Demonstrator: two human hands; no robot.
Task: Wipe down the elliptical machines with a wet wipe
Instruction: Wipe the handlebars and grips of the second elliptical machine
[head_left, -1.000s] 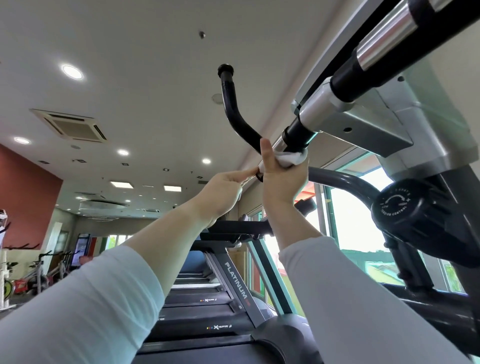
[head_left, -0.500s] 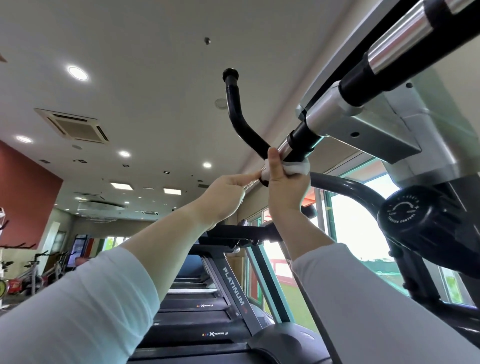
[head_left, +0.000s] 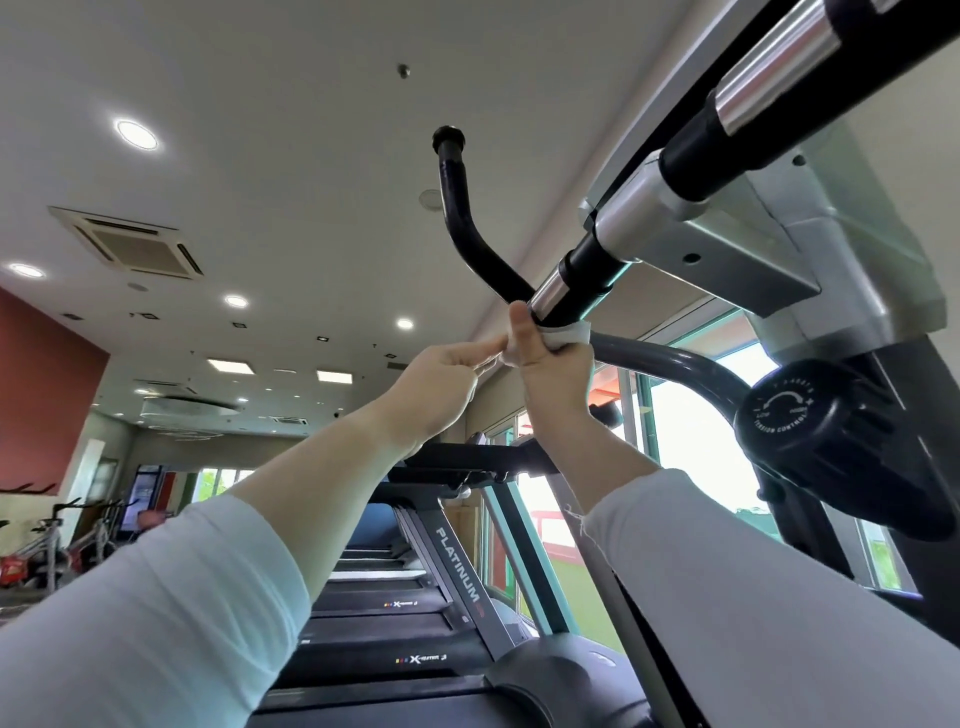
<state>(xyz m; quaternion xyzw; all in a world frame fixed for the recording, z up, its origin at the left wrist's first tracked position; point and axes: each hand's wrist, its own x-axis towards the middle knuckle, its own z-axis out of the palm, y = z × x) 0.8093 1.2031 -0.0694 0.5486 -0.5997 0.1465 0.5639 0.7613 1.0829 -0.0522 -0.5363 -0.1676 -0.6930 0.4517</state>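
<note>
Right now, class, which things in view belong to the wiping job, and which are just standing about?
Job: wet wipe; right hand gripping it round the elliptical's handlebar; left hand, fingertips by the wipe.
Standing about: treadmill; exercise bikes; ceiling air-conditioner.

Pale long sleeves (head_left: 156, 613), perhaps light grey; cuffs at mid-forearm

Premises: indoor gym. Treadmill (head_left: 460, 571) marked PLATINUM served as the landmark. Exercise bikes (head_left: 47, 545) stood far to its left, below a red wall (head_left: 47, 395). An elliptical machine (head_left: 831, 291) with a TENSION CONTROL knob (head_left: 795, 415) rose to its right, before windows (head_left: 691, 436). Recessed lights (head_left: 136, 134) and a ceiling air-conditioning unit (head_left: 130, 244) were overhead.
</note>
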